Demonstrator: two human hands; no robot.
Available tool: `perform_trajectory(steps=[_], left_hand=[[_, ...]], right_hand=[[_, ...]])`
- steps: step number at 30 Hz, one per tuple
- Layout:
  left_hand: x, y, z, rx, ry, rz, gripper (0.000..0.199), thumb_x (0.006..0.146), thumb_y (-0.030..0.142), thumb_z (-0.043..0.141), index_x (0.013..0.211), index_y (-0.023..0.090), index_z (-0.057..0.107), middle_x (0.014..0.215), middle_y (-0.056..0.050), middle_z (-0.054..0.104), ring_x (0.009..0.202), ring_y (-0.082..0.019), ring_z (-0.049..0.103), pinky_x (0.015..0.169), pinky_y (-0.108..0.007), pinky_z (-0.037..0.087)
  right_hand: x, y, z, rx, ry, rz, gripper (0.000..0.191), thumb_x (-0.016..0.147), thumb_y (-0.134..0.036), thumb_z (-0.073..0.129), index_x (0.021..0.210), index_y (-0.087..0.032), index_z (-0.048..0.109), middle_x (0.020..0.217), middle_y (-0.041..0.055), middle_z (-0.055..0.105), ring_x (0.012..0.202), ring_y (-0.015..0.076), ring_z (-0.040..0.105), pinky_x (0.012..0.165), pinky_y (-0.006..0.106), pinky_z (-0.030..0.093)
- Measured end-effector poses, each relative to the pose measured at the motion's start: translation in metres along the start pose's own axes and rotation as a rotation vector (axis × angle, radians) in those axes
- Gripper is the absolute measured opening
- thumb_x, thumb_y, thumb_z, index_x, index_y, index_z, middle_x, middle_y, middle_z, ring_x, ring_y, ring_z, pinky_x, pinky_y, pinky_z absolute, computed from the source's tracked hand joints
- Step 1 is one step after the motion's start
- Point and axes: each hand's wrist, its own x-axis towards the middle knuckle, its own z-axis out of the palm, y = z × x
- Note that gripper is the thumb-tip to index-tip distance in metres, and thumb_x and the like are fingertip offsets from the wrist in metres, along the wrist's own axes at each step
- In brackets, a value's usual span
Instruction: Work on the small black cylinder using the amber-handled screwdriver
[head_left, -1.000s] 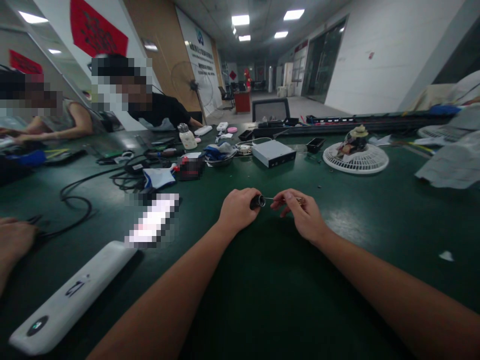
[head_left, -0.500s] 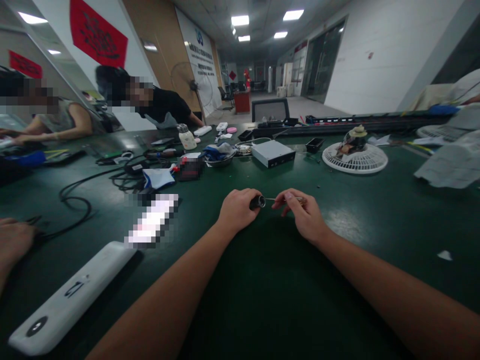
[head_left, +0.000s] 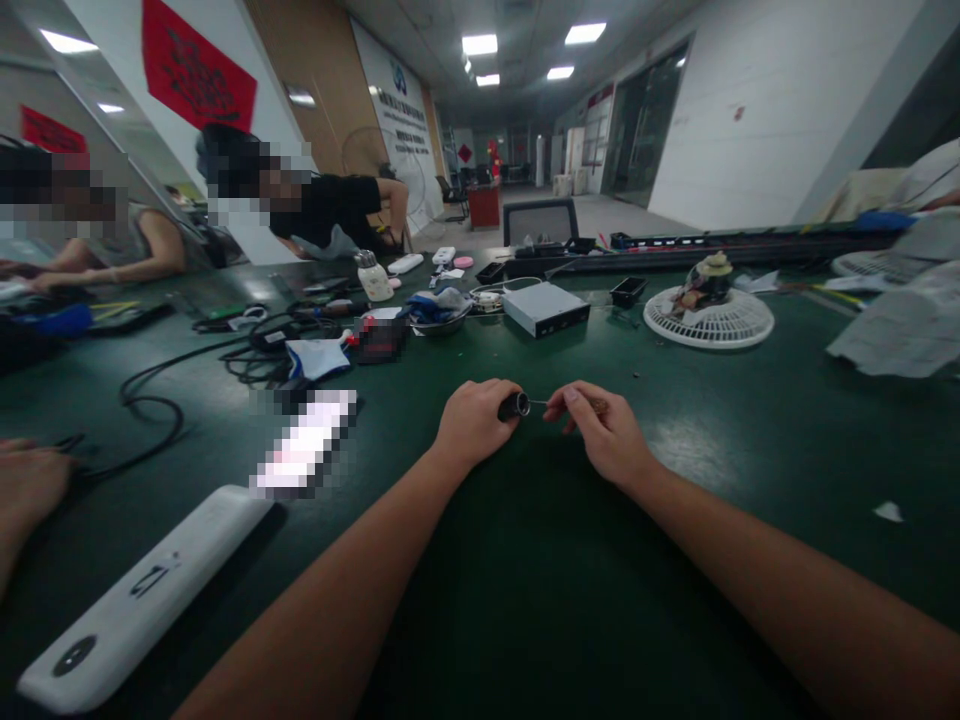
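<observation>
- The left hand (head_left: 474, 425) is curled closed, its fingertips (head_left: 501, 398) pinching a small black cylinder (head_left: 514, 405) just above the table.
- The right hand (head_left: 604, 432) is nearly closed, thumb and forefinger pinching the far end of a thin metal rod (head_left: 541, 402), which runs into the cylinder. A brownish coil or thread (head_left: 598, 404) shows at the rod's end, partly hidden by the fingers.
- Both forearms rest over a dark green work table (head_left: 540, 600).
- Left of the hands lie a long white bar (head_left: 142, 600) and a blurred, flat object (head_left: 304, 445). Another person's hand (head_left: 30, 485) sits at the left edge, near a black cable (head_left: 150, 415).
- Farther ahead are a metal bowl (head_left: 439, 322) holding blue cloth, a silver box (head_left: 546, 308), and a round white fan guard (head_left: 709, 320).
- Loose paper (head_left: 896, 335) lies at the right.
- Beyond, two co-workers (head_left: 330, 210) lean at the table's far left, past a white bottle (head_left: 375, 280).
</observation>
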Motion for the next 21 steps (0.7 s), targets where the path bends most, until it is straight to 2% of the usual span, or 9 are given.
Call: perform_trajectory(steps=[4,8,12,16,21], left_hand=[[0.0006,0.0002,-0.0002,-0.014,-0.019,0.002,0.023,0.079,0.017,0.068,0.101,0.024,0.068,0.100,-0.002,0.074,0.089,-0.022,0.067,0.078,-0.037,0.048],[0.0007,-0.0002,-0.0002,-0.012,-0.012,-0.001,0.023,0.079,0.017,0.068,0.101,0.024,0.068,0.101,-0.002,0.074,0.089,-0.022,0.067,0.078,-0.037,0.048],[0.0005,-0.0006,0.0001,-0.002,-0.014,0.000,0.022,0.080,0.018,0.067,0.102,0.024,0.068,0.100,-0.002,0.074,0.088,-0.021,0.066,0.079,-0.037,0.048],[0.0006,-0.0004,-0.0004,-0.003,-0.043,-0.005,0.022,0.080,0.018,0.067,0.102,0.024,0.068,0.100,-0.002,0.074,0.089,-0.021,0.066,0.079,-0.037,0.047],[0.0009,0.0002,-0.0013,-0.009,-0.040,-0.026,0.020,0.082,0.020,0.067,0.102,0.024,0.069,0.101,-0.002,0.074,0.090,-0.021,0.067,0.080,-0.036,0.046]], right_hand=[[-0.0010,0.0000,-0.0011,0.032,-0.040,0.005,0.037,0.102,-0.045,0.048,0.091,-0.018,0.071,0.079,0.0052,0.073,0.073,0.0182,0.067,0.066,0.031,0.053],[-0.0005,-0.0011,0.0008,0.099,-0.026,-0.002,0.036,0.102,-0.045,0.047,0.095,-0.018,0.071,0.085,0.0063,0.073,0.078,0.0189,0.068,0.065,0.030,0.054],[0.0003,0.0004,0.0005,0.018,0.001,-0.002,0.036,0.102,-0.044,0.047,0.096,-0.019,0.071,0.084,0.0060,0.073,0.077,0.0192,0.068,0.063,0.030,0.052],[-0.0011,0.0007,-0.0016,-0.036,-0.026,-0.023,0.037,0.103,-0.042,0.047,0.090,-0.018,0.071,0.077,0.0044,0.072,0.072,0.0179,0.066,0.066,0.031,0.051],[-0.0029,-0.0014,0.0004,0.041,-0.040,-0.066,0.035,0.103,-0.042,0.048,0.097,-0.018,0.072,0.086,0.0063,0.074,0.076,0.0182,0.067,0.067,0.031,0.052]])
